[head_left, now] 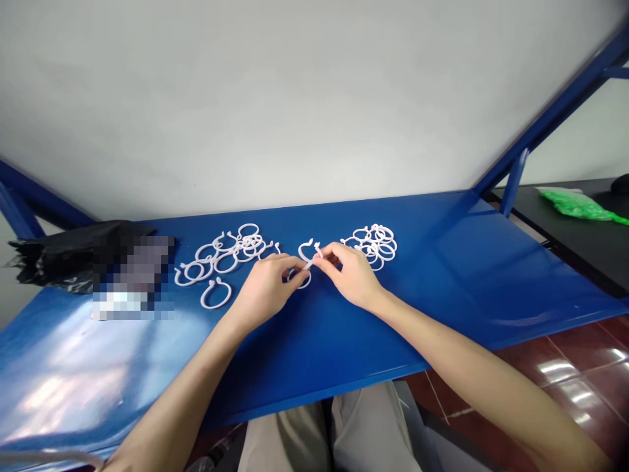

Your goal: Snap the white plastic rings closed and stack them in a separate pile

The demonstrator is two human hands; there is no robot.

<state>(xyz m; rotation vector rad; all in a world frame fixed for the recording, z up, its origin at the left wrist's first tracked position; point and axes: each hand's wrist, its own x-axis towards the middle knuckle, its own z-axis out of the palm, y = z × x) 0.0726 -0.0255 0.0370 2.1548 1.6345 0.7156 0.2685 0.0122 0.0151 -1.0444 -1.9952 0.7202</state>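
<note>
My left hand and my right hand meet over the middle of a blue table. Both pinch white plastic rings between fingertips; one ring stands open above the fingers, another lies partly under my left fingers. I cannot tell whether the two rings are linked. A loose spread of white rings lies to the left of my left hand. A tighter pile of white rings sits just behind my right hand.
A black plastic bag lies at the table's far left, beside a blurred patch. A white wall stands behind. Blue frame bars rise on the right, with a dark table and a green bag beyond.
</note>
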